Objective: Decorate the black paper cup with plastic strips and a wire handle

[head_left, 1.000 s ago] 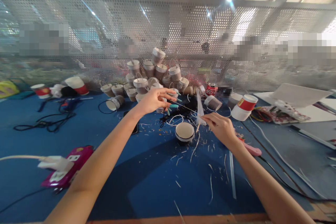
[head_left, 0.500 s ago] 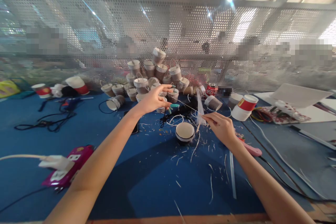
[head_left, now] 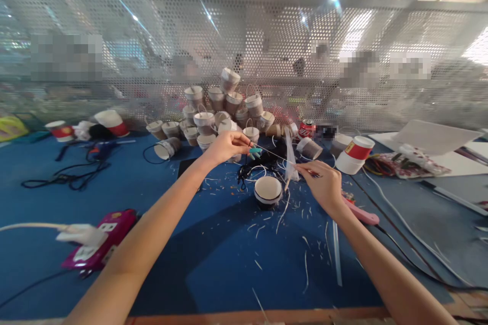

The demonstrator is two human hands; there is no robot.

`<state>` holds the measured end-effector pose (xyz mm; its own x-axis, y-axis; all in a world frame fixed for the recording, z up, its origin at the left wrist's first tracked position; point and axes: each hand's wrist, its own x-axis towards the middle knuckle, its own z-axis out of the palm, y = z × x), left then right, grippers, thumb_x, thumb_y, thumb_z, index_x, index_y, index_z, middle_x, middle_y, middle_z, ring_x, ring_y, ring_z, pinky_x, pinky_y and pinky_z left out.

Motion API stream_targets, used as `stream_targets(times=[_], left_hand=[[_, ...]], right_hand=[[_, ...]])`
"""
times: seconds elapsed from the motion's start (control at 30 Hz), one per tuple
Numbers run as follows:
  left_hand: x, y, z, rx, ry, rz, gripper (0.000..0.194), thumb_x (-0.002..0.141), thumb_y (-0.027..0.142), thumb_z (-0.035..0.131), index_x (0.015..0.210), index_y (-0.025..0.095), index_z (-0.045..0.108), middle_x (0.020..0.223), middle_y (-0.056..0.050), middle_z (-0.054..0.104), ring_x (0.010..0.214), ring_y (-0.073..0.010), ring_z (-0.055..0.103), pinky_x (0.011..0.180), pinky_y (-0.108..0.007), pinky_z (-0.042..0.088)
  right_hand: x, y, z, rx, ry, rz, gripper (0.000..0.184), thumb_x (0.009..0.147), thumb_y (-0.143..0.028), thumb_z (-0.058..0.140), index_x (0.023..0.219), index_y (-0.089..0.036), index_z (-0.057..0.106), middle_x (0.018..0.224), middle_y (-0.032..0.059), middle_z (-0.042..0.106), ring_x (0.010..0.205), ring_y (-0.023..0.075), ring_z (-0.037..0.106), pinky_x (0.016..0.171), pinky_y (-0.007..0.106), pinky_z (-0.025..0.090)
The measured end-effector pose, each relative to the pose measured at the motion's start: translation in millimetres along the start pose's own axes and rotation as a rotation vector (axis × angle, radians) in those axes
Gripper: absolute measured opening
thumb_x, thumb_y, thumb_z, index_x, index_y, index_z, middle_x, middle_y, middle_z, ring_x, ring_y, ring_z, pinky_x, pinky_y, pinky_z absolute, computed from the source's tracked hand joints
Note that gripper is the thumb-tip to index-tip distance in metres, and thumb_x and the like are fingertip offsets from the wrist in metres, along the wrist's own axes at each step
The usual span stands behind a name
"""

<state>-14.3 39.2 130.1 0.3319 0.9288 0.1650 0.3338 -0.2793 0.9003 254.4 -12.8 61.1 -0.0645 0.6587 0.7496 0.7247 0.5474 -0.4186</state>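
Note:
My left hand [head_left: 225, 146] is raised above the blue table [head_left: 213, 264], its fingers pinched on the end of a thin white cord [head_left: 272, 156]. The cord stretches taut to my right hand [head_left: 323, 183], which is closed on its other end together with a white paper strip [head_left: 290, 158] that stands up from the fingers. Below and between the hands sits a small dark cup with a white inside [head_left: 268, 191]. Black string [head_left: 254, 167] lies tangled just behind it.
A heap of small handled paper cups [head_left: 221, 109] is piled against the perforated metal screen [head_left: 244, 56]. Red-and-white cups [head_left: 353, 155], a soda can [head_left: 306, 129], a pink glue gun [head_left: 362, 213], a magenta power strip [head_left: 101, 238], cables and white scraps litter the table.
My left hand has closed from spread fingers into a pinch and drawn slightly left, pulling the cord taut. My right hand has barely moved.

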Motion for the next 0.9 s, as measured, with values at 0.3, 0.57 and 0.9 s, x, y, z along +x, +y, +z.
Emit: stream_targets(times=[0.3,0.57,0.9], left_hand=[[0.8,-0.3,2.1,-0.036,-0.018,-0.008,0.026,0.061,0.026,0.074,0.082,0.013,0.064,0.071,-0.005,0.071,0.070,-0.0146,0.067,0.072,-0.028,0.052],[-2.5,5.0,4.5,-0.033,-0.035,-0.027,0.026,0.061,0.024,0.073,0.084,0.014,0.064,0.073,-0.005,0.070,0.066,-0.0147,0.066,0.070,-0.030,0.051],[-4.9,6.1,4.9,-0.009,-0.041,-0.035,0.029,0.064,0.023,0.072,0.091,0.015,0.062,0.071,-0.004,0.069,0.067,-0.0158,0.066,0.070,-0.031,0.050]], right_hand=[[-1.5,1.2,1.8,0.001,-0.017,0.091,0.018,0.080,-0.034,0.061,0.075,-0.022,0.074,0.075,0.0020,0.072,0.066,0.0158,0.065,0.061,0.026,0.047],[-1.6,2.0,1.9,-0.026,-0.022,0.110,0.020,0.080,-0.037,0.062,0.074,-0.024,0.075,0.074,0.0018,0.072,0.064,0.0164,0.064,0.060,0.027,0.046],[-2.1,2.9,1.8,-0.018,0.003,0.152,0.016,0.077,-0.035,0.065,0.073,-0.024,0.075,0.074,0.0012,0.073,0.065,0.0174,0.065,0.060,0.028,0.045]])
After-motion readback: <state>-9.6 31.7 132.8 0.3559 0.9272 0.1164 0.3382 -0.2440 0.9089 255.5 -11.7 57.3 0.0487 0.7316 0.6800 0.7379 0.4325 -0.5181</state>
